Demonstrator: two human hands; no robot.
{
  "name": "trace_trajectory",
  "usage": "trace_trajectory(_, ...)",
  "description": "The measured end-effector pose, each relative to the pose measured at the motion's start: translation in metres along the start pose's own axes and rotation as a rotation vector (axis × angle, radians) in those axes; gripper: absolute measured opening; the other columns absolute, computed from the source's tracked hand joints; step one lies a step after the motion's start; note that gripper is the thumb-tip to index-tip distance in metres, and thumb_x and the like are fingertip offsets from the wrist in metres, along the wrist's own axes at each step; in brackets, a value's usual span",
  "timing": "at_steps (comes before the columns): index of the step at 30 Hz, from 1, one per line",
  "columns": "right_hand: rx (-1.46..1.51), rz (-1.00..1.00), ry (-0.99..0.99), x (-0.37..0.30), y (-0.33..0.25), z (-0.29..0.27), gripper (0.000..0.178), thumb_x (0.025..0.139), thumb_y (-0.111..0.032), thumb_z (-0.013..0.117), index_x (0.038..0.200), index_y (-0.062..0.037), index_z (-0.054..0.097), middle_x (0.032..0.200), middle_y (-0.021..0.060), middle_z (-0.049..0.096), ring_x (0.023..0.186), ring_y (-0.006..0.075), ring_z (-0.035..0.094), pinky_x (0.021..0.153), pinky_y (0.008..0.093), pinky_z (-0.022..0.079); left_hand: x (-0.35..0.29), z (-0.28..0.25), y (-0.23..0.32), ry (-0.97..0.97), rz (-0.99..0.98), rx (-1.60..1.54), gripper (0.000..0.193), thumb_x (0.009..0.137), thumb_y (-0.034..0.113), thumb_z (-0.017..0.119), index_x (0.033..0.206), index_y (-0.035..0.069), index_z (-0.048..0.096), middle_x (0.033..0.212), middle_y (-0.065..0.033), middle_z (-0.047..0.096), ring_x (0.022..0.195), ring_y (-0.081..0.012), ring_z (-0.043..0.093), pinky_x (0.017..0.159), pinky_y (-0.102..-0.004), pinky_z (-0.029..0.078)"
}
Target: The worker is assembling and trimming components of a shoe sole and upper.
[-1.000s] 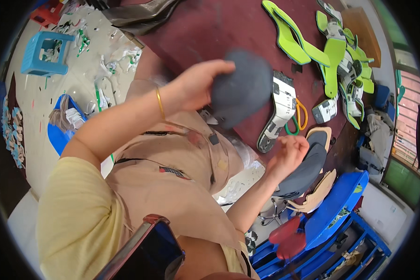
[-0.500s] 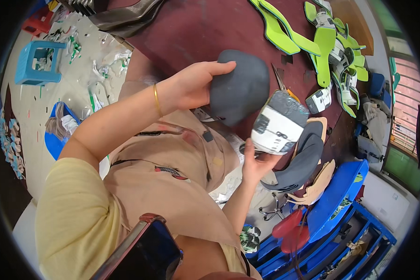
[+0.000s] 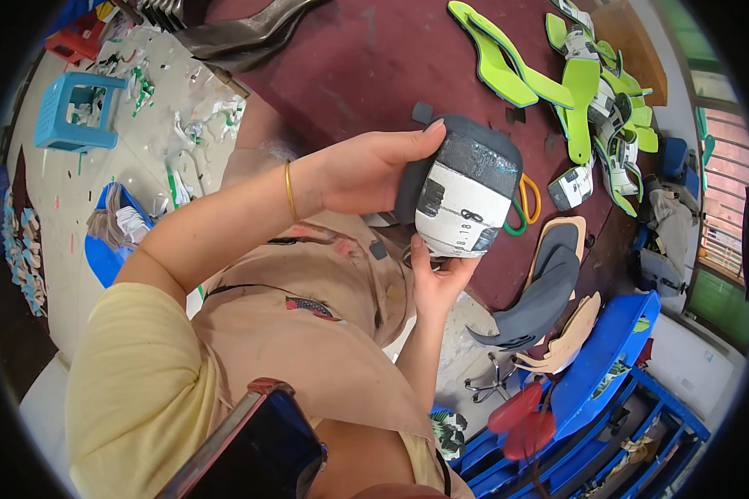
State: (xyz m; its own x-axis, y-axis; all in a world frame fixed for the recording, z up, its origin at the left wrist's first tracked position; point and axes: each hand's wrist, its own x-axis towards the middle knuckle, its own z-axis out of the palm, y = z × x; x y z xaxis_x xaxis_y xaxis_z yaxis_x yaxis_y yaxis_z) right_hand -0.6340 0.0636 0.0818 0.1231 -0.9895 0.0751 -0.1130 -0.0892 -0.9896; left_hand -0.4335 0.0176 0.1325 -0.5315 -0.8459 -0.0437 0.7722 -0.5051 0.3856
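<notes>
My left hand [image 3: 366, 170], a gold bangle at its wrist, grips a thin dark grey shoe piece [image 3: 410, 193] with the thumb over its upper edge. That piece lies against a shoe last [image 3: 466, 204] wrapped in white and black tape, which covers most of it. From below, my right hand [image 3: 439, 279] grips the last, its thumb on the lower edge. Both are held above the maroon table [image 3: 374, 75]. Just beyond the last, scissors [image 3: 531, 200] with orange and green handles lie on the table, their blades hidden by it.
Lime green insoles [image 3: 578, 104] and taped lasts [image 3: 572, 187] lie at the far right. Dark grey pieces [image 3: 549, 279] sit on tan ones [image 3: 570, 333] by the table's right edge. Bent dark metal bars [image 3: 250, 37] stand at the back left. A blue stool [image 3: 79, 112] stands among floor scraps.
The last has moved left and up in my right hand, to meet the dark grey piece. That piece has shifted slightly right and is now mostly behind the last. More of the scissors' handles shows.
</notes>
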Motion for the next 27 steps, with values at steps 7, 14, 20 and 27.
trace_trajectory(7,-0.022,-0.001,-0.013,0.005,-0.005,0.004,0.062,0.072,0.004,0.07,0.124,0.0022,0.035,0.116,0.0139,0.052,0.105,0.019,0.054,0.091,0.0319,0.042,-0.002,0.002,0.001,0.038,0.0,0.01,0.051,0.097,0.045,0.038,0.131,0.007,0.045,0.128,-0.0048,0.053,0.118,-0.0178,0.05,0.1,-0.0384,0.039)
trace_trajectory(14,0.009,-0.004,-0.024,0.006,0.0,0.002,0.066,0.073,0.005,0.071,0.128,0.001,0.035,0.119,0.0131,0.052,0.105,0.0181,0.053,0.09,0.0306,0.043,-0.003,0.005,0.002,0.063,-0.02,-0.007,0.052,0.097,0.046,0.037,0.128,0.006,0.048,0.126,-0.0059,0.054,0.115,-0.0184,0.052,0.098,-0.0372,0.042)
trace_trajectory(20,-0.015,-0.014,-0.034,0.009,0.006,0.0,0.066,0.073,0.004,0.071,0.128,0.0004,0.035,0.119,0.0127,0.052,0.103,0.0174,0.054,0.087,0.0296,0.045,-0.002,0.006,0.003,0.101,-0.025,0.011,0.052,0.097,0.046,0.037,0.127,0.006,0.048,0.125,-0.0048,0.054,0.113,-0.0173,0.053,0.096,-0.0369,0.044)
trace_trajectory(27,-0.054,0.007,-0.041,0.012,0.009,0.004,0.065,0.074,0.002,0.072,0.127,-0.0006,0.035,0.12,0.0123,0.051,0.107,0.0181,0.052,0.091,0.0309,0.041,0.001,0.0,0.003,-0.015,0.024,0.156,0.048,0.093,0.039,0.051,0.127,0.005,0.048,0.122,-0.0057,0.057,0.112,-0.0168,0.055,0.095,-0.0347,0.045)
